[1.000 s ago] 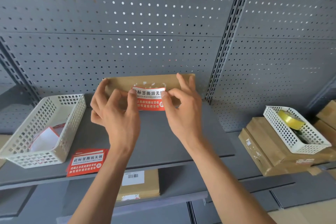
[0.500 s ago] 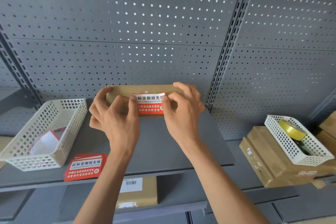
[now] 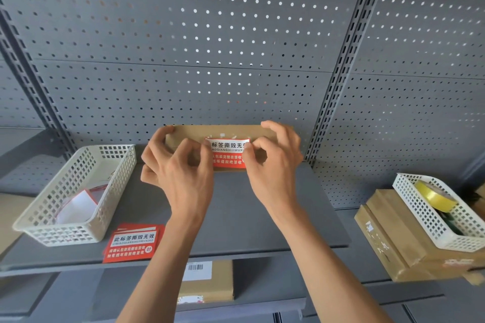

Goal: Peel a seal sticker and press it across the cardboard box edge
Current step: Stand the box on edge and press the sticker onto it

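Note:
A flat brown cardboard box point(image 3: 189, 132) stands at the back of the grey shelf point(image 3: 236, 220) against the pegboard. A red-and-white seal sticker point(image 3: 227, 152) lies over its front face and top edge. My left hand point(image 3: 178, 173) grips the box's left end, its thumb at the sticker's left edge. My right hand point(image 3: 275, 165) holds the box's right end, thumb and forefinger pressing the sticker's right edge. The hands hide the sticker's side edges.
A stack of red seal stickers point(image 3: 132, 242) lies near the shelf's front edge. A white basket point(image 3: 76, 191) with backing paper stands at left. Right, a white basket point(image 3: 443, 210) with yellow tape sits on cardboard boxes point(image 3: 388, 241). A labelled box point(image 3: 207, 280) rests on the lower shelf.
The view has shifted, so box and hands sit lower in frame. The sticker's upper part now lies flatter on the box, and my right fingers have curled down onto the box's end.

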